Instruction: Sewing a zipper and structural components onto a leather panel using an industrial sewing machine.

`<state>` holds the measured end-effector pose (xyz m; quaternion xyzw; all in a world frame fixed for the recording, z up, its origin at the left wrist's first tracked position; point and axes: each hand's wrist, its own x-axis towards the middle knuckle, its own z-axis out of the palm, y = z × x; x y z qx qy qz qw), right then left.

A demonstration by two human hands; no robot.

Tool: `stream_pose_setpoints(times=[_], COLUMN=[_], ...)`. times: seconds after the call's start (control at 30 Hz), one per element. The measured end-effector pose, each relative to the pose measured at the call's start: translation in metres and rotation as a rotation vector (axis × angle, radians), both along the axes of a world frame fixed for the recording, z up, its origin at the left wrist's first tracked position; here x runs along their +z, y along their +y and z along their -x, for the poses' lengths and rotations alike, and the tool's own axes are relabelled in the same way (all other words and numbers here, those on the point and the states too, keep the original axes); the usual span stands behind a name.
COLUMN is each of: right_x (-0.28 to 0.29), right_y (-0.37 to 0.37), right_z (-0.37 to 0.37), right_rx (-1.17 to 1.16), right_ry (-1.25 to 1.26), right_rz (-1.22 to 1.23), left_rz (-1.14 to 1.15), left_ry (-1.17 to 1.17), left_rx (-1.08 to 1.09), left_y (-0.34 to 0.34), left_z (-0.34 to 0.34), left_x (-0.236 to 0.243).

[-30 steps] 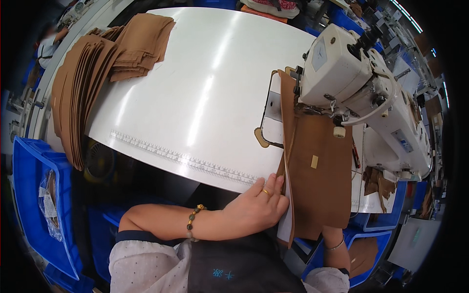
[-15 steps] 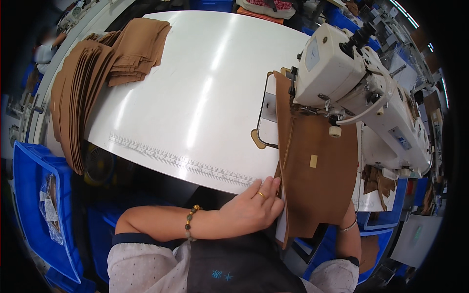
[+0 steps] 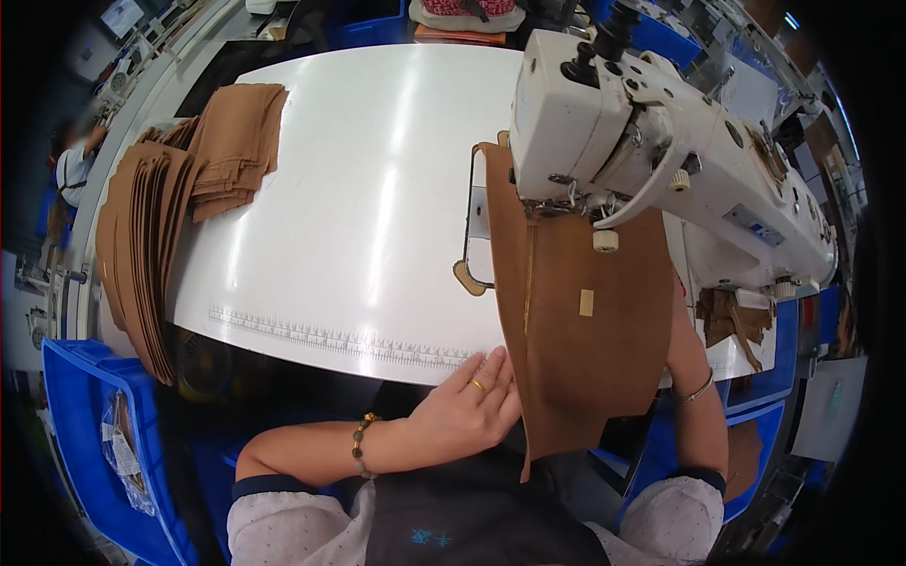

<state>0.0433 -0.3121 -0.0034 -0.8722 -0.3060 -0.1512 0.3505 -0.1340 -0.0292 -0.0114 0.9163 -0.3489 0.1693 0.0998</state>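
A long brown piece (image 3: 613,349) lies under the head of a white sewing machine (image 3: 585,113), with a seam line and a small pale yellow patch on it, and hangs past the table's front edge. My left hand (image 3: 467,406), fingers together, grips the piece's left edge near the front of the white table (image 3: 349,189). My right hand (image 3: 689,335) is at the piece's right side below the machine arm; its fingers are hidden behind the piece and the arm.
Stacks of brown pieces (image 3: 142,245) sit at the table's left. Blue bins (image 3: 66,406) stand at left and lower right. Brown scraps (image 3: 727,321) lie right of the machine. A co-worker (image 3: 75,170) works at the far left; a bag (image 3: 467,14) rests behind the table.
My right hand has moved up along the piece's right side toward the machine. The piece now lies flatter, its pale underside no longer showing at the left. The whole view has shifted somewhat.
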Motion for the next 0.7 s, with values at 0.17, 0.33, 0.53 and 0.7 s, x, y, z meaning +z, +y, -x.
stream_pose_setpoints(times=[0.17,0.33,0.53,0.7], right_x=[0.055,0.047,0.009,0.001], right_y=[-0.016,0.033,0.065,0.062], right_z=[0.033,0.087,0.114,0.123], right_rx=[-0.210,-0.067,0.271,0.256], right_ry=[-0.168,-0.177,0.029,0.013], right_rz=[0.482,0.191,0.372,0.396], left_rz=[0.009,0.050,0.117,0.234], left_ry=[-0.003,0.020,0.046,0.075], left_rx=[-0.040,-0.067,-0.072,-0.016], left_y=[0.006,0.008,0.012,0.016], left_z=[0.007,0.013,0.013,0.012], left_x=[-0.008,-0.013,-0.010,-0.012])
